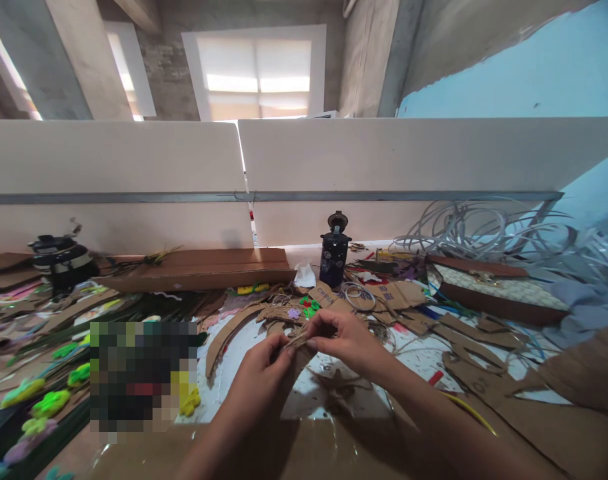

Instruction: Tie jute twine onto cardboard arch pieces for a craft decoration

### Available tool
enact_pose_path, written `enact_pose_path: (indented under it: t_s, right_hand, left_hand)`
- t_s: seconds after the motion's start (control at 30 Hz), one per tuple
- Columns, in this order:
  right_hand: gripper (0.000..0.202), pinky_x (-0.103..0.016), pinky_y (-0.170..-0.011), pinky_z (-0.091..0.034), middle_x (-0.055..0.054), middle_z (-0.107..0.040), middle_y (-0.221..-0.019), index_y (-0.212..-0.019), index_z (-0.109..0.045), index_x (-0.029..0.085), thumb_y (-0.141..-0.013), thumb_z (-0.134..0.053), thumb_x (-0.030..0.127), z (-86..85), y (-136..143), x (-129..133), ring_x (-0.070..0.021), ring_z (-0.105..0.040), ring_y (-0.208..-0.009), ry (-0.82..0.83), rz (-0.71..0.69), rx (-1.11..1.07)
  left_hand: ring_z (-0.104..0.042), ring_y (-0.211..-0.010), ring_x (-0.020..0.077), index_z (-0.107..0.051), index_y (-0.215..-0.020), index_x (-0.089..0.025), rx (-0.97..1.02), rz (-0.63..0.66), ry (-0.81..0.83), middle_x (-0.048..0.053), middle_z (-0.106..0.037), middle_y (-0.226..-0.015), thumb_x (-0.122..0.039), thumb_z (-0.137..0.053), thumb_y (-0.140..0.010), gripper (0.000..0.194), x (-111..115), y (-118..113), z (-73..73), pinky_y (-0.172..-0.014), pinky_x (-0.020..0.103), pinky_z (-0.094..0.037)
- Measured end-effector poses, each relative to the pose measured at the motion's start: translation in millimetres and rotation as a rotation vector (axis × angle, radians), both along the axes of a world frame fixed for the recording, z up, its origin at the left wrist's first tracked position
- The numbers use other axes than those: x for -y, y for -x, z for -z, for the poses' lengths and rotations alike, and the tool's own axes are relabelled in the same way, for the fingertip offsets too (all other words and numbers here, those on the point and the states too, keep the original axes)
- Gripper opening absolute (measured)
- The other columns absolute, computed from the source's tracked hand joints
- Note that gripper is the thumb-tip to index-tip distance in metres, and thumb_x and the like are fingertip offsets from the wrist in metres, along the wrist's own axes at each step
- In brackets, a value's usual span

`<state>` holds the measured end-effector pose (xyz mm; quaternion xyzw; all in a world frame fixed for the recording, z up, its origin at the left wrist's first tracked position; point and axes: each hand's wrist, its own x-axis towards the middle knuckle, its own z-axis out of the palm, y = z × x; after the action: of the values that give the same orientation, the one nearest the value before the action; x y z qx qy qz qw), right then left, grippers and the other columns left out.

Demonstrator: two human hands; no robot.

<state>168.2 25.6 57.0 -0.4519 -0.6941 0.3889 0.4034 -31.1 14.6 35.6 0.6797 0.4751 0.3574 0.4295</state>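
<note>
Over the middle of the table, my left hand [267, 367] pinches a strand of brown jute twine [297, 339] between thumb and fingers. My right hand [347, 341] grips the same twine a little to the right, its thumb and forefinger pressed together. Just beyond them lies a curved twine-wrapped piece [277, 312], bearing a small purple flower [294, 313] and green-and-red flowers [311, 307]. To the left of it a bare curved cardboard strip [229, 337] rests on a white sheet [224, 400]. Loose twine [341, 393] lies below my right hand. My fingers partly hide the held twine.
A dark bottle [333, 257] with a raised lid stands behind my hands. Cardboard scraps [474, 340], a patterned handbag [494, 293] and coiled clear tubing [464, 223] are on the right. Bright fuzzy flowers [51, 403] lie left. White panels [384, 157] close off the back.
</note>
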Motion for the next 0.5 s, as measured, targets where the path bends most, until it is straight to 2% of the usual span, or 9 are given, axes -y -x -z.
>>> enact_pose_path:
  t_s: [0.23,0.37,0.5]
  right_hand:
    - [0.009,-0.026,-0.067,-0.045,0.000,-0.066,-0.075,-0.077,-0.067,0.018,-0.071,-0.066,0.011,4.1,5.9,2.1,-0.0166,-0.060,-0.073,-0.029,0.055,0.047]
    - [0.010,-0.025,-0.065,-0.044,0.000,-0.065,-0.074,-0.078,-0.067,0.018,-0.070,-0.065,0.011,4.2,8.3,3.7,-0.0159,-0.059,-0.072,-0.028,0.026,0.032]
    - [0.012,-0.025,-0.066,-0.043,0.001,-0.065,-0.076,-0.081,-0.067,0.018,-0.072,-0.062,0.011,0.6,8.1,4.9,-0.0152,-0.059,-0.073,-0.014,-0.007,-0.028]
  left_hand:
    - [-0.056,-0.081,0.0222,-0.066,-0.089,-0.017,0.032,0.053,0.043,0.004,-0.065,-0.083,-0.048,-0.057,-0.087,0.032,1.9,-2.3,-7.3,-0.071,0.029,-0.040]
    - [-0.052,-0.075,0.0201,-0.062,-0.082,-0.017,0.044,0.043,0.057,0.002,-0.060,-0.076,-0.052,-0.058,-0.084,0.036,3.5,-4.2,-8.5,-0.066,0.029,-0.038]
    - [-0.050,-0.073,0.0194,-0.061,-0.081,-0.016,0.039,0.027,0.065,0.001,-0.057,-0.074,-0.047,-0.057,-0.083,0.031,1.1,-2.7,-5.7,-0.067,0.029,-0.037]
